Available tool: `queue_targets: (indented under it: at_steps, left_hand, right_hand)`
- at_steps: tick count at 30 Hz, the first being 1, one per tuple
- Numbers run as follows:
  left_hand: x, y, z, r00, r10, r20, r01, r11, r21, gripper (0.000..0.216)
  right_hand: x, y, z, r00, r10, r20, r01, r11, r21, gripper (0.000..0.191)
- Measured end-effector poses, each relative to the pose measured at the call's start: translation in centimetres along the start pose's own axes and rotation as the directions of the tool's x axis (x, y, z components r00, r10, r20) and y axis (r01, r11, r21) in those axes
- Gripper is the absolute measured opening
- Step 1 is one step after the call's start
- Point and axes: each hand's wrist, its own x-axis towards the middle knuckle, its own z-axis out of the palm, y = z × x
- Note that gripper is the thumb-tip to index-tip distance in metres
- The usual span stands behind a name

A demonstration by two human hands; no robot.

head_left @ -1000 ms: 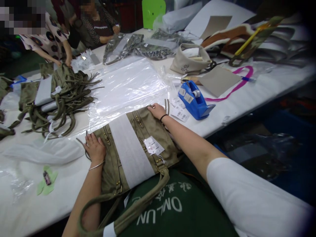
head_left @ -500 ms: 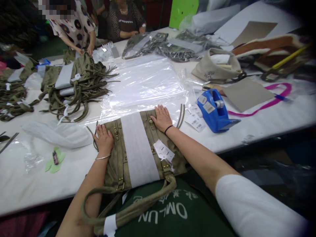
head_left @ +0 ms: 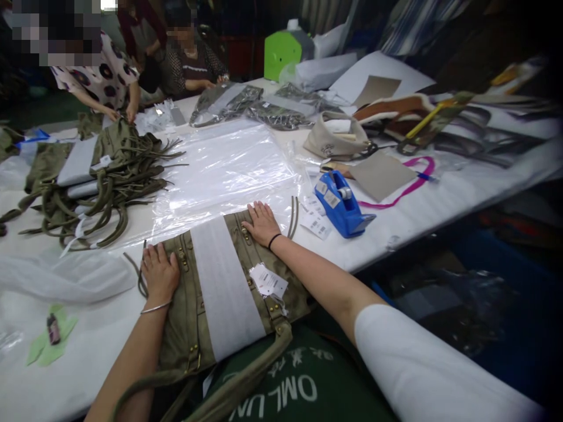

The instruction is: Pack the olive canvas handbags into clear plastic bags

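An olive-green handbag [head_left: 178, 316] lies flat at the near table edge, its handles hanging toward my body. A pale paper band [head_left: 226, 287] runs across its middle, and a white hang tag [head_left: 268, 281] rests on its right half. My left hand [head_left: 160, 272] presses flat on the far left corner, fingers stretched out. On the far right corner lies my right hand [head_left: 263, 224], palm down with fingers extended, beside a small metal buckle. Thin cords stick out past both corners. Clear plastic bags [head_left: 229, 170] are spread just beyond the handbag.
Stacked olive handbags [head_left: 101, 158] stand at left, with a co-worker [head_left: 101, 82] handling them. A blue tape dispenser [head_left: 341, 205], barcode labels [head_left: 314, 217], a beige pouch [head_left: 336, 138] and grey card [head_left: 380, 176] lie at right. A small bottle [head_left: 53, 329] sits on green paper at left.
The view has turned to the right and tilted up, so the scene appears shifted left. Both hands stay flat on the handbag's far corners.
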Motion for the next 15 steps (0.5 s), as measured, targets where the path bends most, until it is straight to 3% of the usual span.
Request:
queue_targets:
  at_steps: [5, 9, 12, 15]
  left_hand:
    - [0.6, -0.3, -1.6, 0.995, 0.015, 0.095, -0.024, 0.995, 0.098, 0.061]
    - [4.7, -0.1, -4.6, 0.966, 0.082, 0.244, -0.110, 0.989, 0.104, 0.049]
    - [9.0, 1.5, -4.7, 0.908, 0.144, 0.394, -0.154, 0.988, -0.006, 0.053]
    - [12.5, 3.8, -2.4, 0.820, 0.213, 0.530, -0.200, 0.976, -0.083, 0.050]
  right_hand:
    - [0.0, 0.1, 0.3, 1.000, -0.024, -0.020, 0.024, 0.999, -0.023, 0.074]
    - [0.0, 0.3, 0.8, 0.998, -0.035, -0.061, 0.034, 0.999, -0.027, 0.073]
    - [0.1, 0.4, 1.1, 0.996, -0.044, -0.076, 0.042, 0.999, -0.033, 0.072]
    - [0.1, 0.5, 1.1, 0.996, -0.051, -0.070, 0.048, 0.998, -0.037, 0.071]
